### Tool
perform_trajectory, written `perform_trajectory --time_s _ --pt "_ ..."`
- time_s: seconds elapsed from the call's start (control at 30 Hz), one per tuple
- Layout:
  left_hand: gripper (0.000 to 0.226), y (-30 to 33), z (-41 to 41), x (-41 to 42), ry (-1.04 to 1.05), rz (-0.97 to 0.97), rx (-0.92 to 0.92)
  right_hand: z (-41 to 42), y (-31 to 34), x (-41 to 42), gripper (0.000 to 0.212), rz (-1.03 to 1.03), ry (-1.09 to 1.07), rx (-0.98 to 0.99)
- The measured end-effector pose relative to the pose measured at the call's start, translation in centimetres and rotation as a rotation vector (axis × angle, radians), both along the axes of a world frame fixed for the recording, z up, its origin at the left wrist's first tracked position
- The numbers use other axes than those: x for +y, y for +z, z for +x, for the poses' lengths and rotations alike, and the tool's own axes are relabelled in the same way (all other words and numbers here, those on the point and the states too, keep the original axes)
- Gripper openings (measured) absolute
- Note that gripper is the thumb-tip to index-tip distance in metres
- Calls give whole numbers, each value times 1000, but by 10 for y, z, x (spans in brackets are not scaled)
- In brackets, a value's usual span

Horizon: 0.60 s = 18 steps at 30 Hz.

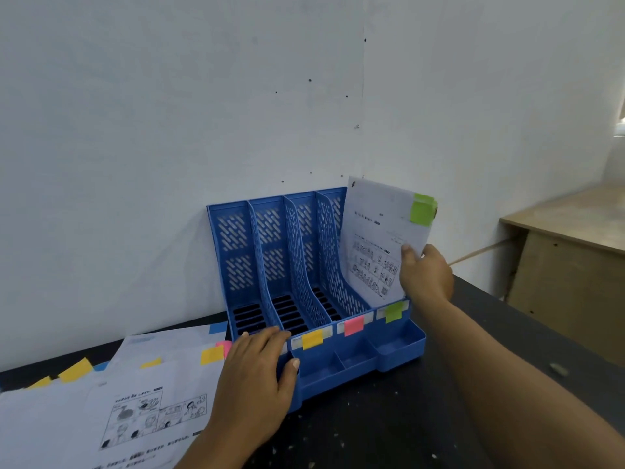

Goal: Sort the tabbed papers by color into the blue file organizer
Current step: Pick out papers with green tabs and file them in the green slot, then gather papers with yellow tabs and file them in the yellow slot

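Two hands work at the blue file organizer (304, 299), which stands on a dark tabletop (389, 428) against a white wall (169, 130). The right hand (426, 275) pinches the lower right edge of a green-tabbed paper (378, 245), thumb on its printed face, and holds it upright in the organizer's rightmost slot, directly above the green label (393, 312) on the organizer's front lip. The left hand (258, 374) lies flat with fingers spread over the organizer's front left corner, covering the label of the leftmost slot. The three slots left of the green-tabbed paper hold nothing; the yellow label (312, 339) and pink label (353, 325) mark the second and third. The shallow tray compartments (358, 358) along the organizer's front are empty too.

Left of the organizer, a loose spread of tabbed papers (135, 394) lies on the tabletop, showing yellow, pink and blue tabs, and runs off the frame's left and bottom edges. Right of the organizer the tabletop is bare out to its far edge, beyond which stands a wooden desk (568, 265).
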<state>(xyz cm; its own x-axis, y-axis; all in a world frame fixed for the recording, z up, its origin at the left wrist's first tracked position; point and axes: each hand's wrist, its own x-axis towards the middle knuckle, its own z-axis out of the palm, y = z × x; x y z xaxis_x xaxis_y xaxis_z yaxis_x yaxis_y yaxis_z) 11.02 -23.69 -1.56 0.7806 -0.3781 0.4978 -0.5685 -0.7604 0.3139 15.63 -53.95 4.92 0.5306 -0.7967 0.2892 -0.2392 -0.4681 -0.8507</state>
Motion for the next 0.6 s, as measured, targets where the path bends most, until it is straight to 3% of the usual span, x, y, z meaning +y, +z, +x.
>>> perform_trajectory --time_s 0.27,0.5,0.6 --pt "55 3 -1 -1 -10 1 -4 -5 -4 9 64 31 79 38" --pt "55 3 -1 -2 -2 0 -6 -9 -4 15 71 10 140 15" --pt "49 4 -2 -2 -11 -25 -8 -15 -5 23 87 -21 112 -38"
